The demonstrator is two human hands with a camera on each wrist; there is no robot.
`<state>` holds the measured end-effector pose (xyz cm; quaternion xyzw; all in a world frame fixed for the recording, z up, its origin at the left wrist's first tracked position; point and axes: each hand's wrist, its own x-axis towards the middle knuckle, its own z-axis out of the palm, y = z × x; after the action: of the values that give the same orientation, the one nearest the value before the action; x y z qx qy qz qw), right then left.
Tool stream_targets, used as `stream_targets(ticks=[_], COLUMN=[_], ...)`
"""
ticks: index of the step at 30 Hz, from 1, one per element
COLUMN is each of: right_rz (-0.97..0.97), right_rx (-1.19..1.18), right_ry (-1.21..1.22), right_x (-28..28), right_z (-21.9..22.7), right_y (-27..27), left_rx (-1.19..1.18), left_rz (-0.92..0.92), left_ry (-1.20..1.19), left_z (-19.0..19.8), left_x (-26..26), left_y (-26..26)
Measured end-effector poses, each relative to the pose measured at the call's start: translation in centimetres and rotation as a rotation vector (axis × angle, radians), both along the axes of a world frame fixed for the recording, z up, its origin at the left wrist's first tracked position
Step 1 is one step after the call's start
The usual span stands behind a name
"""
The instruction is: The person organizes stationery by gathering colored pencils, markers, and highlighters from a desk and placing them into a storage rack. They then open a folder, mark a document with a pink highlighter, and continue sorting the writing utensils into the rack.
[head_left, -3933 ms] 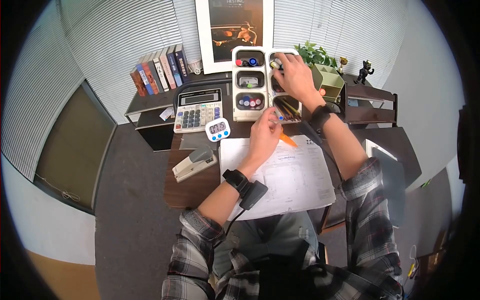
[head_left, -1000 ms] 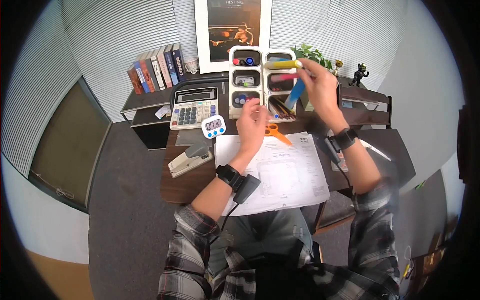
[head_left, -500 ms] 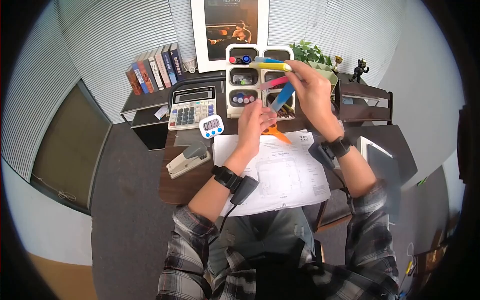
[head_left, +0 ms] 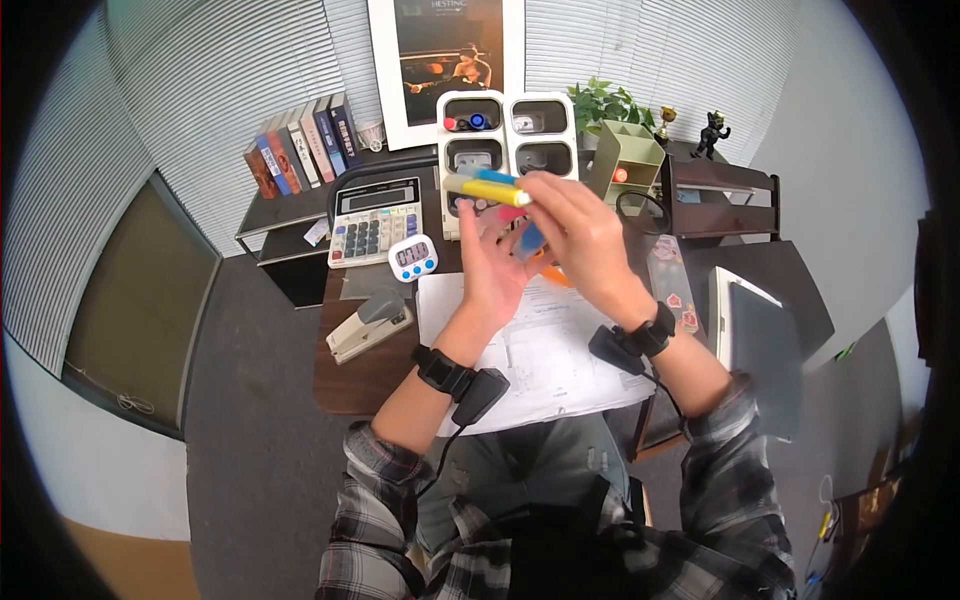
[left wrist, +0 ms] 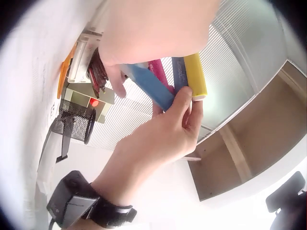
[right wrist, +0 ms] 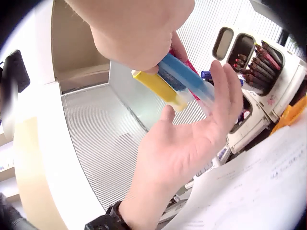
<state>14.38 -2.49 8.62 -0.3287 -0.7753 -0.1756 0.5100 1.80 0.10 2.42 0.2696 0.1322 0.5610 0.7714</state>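
Note:
My right hand (head_left: 590, 240) pinches a fanned bunch of highlighters by one end: a yellow highlighter (head_left: 495, 192), a pink highlighter (left wrist: 158, 72) and two blue highlighters (left wrist: 149, 86). Opposite it, my left hand (right wrist: 182, 148) has its palm turned up and fingers spread, right at the bunch's free, clear-ended side. Behind both hands stands a white organizer (head_left: 508, 150) with compartments, the lower ones partly hidden. Dark pencils (right wrist: 261, 67) fill one compartment; markers (head_left: 478, 122) lie in another. Orange scissors (head_left: 556, 275) show below the hands.
Printed papers (head_left: 560, 370) lie under my forearms. To the left are a calculator (head_left: 375, 225), a white timer (head_left: 413, 257) and a stapler (head_left: 370, 325). A green box (head_left: 625, 160) stands right of the organizer, near a patterned clear case (head_left: 670, 280).
My right hand was in the organizer's upper right compartment, then came out with the highlighters. It has since moved down and left to my left hand, whose fingers now spread more.

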Motion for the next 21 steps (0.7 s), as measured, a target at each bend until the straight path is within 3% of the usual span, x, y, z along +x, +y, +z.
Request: stream_targets(ticks=[8,15,21], right_rz=[0.027,0.096,0.146], right_rx=[-0.014,-0.104,-0.203], right_ry=[-0.043,-0.048,0.046], right_x=[-0.4,-1.0,-1.2], right_z=[-2.5,-4.7,-5.0], right_y=[-1.4,-2.2,-2.3], left_rx=[-0.029,-0.152,-0.17], left_rz=[0.028,0.173,0.189], left_ry=[-0.206,-0.13,-0.062], left_z=[-0.4,-0.7,-0.4], left_x=[-1.2,-1.6,-2.1], left_y=[1.0,2.0,1.9])
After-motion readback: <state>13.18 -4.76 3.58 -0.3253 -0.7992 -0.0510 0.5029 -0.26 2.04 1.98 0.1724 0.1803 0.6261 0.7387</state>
